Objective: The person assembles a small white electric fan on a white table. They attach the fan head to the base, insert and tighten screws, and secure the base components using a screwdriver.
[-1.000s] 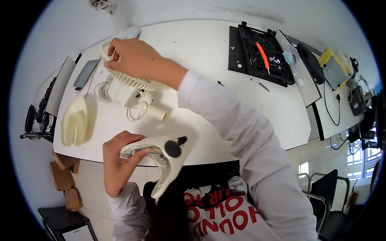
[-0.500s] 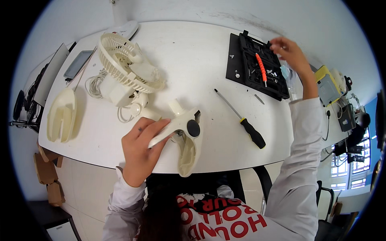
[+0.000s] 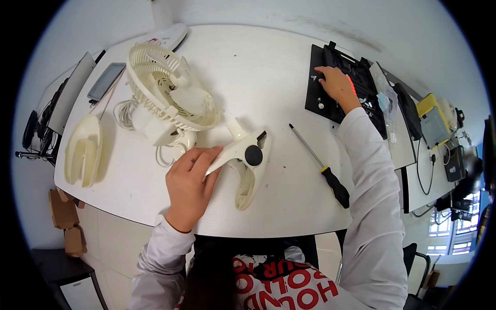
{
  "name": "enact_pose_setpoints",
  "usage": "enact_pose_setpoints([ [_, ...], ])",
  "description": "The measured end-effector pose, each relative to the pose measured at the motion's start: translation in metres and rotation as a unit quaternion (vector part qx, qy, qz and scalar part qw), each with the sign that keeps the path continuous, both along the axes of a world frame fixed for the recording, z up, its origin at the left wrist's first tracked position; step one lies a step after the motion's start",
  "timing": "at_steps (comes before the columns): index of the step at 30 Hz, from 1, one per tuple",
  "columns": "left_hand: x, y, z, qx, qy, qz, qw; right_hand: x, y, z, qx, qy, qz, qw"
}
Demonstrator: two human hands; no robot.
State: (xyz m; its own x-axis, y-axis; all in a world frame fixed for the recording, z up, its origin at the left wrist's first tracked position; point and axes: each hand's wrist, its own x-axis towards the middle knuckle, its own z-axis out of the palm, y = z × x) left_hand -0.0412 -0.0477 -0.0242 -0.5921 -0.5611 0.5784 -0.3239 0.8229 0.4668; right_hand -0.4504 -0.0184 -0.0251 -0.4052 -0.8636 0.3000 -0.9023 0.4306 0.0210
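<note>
Clamp of the cream fan, and here it is near the front edge of the counter, its grey round disc turned up to the camera, clear of the fan head! The left hand has it pinched firmly by 1 arm; whether it also rests on the counter, I can't tell. Far across goes the right hand, well apart from the left, out over the black mat beside the tool case, finger and thumb parted, no grip to be seen.

The score so far? Partway, I'd judge. The clamp, the fan head and the curved cream cover make 3 separate pieces, so that much is apart. Left open: none of the 3 is joined, small pieces lie loose on the mat, and the screwdriver lies on the counter with no hand on it.

Now the lettering! The boldest is the big red print on the wearer's shirt (upside down from up here, and nothing to do with the fan). There's a reddish mark on the white base at the back, too small to read. On clamp, fan head and cover, I can make out no label or brand.
</note>
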Motion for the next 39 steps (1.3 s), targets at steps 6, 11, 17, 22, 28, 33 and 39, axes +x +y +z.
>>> enact_pose_setpoints([
  [6, 0.004, -0.007, 0.003, 0.040, -0.029, 0.071, 0.996, -0.006, -0.009, -0.004, 0.062, 0.030, 0.024, 0.997],
  [11, 0.013, -0.018, -0.002, 0.048, 0.018, 0.126, 0.991, -0.005, -0.012, -0.002, 0.068, 0.087, 0.059, 0.992],
  [17, 0.018, -0.023, -0.004, 0.002, 0.023, 0.080, 0.997, 0.009, -0.010, 0.009, 0.052, 0.063, 0.098, 0.992],
  [22, 0.012, -0.018, 0.000, -0.067, 0.075, -0.024, 0.995, -0.002, -0.015, 0.004, 0.098, 0.078, 0.116, 0.985],
  [28, 0.004, -0.012, -0.004, -0.126, 0.048, -0.125, 0.983, 0.001, -0.014, 0.001, 0.071, 0.103, 0.122, 0.985],
  [33, 0.004, -0.010, -0.004, -0.079, 0.067, -0.125, 0.987, 0.007, -0.010, 0.017, -0.086, -0.033, 0.110, 0.990],
  [39, 0.009, -0.008, -0.010, -0.158, 0.080, -0.165, 0.970, 0.056, -0.008, 0.047, -0.201, -0.462, 0.079, 0.860],
])
